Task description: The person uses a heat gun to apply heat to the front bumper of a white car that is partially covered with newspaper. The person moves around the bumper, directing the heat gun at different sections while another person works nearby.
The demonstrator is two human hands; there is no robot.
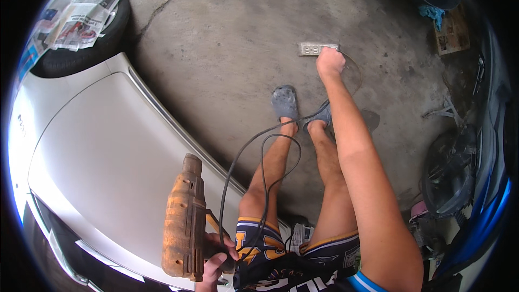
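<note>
Head view: left hand wrapped round the heat gun handle, near left by the car; right hand at the far outlet, can't tell if it's gripping anything.

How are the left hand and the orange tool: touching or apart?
Touching: the head view shows the left hand closed around the orange tool's handle.

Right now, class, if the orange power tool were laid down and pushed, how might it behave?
The orange power tool would probably rock or roll, given its rounded body. Being bulky, it may feel rather heavy. Its hard-looking surface suggests stiffness.
</note>
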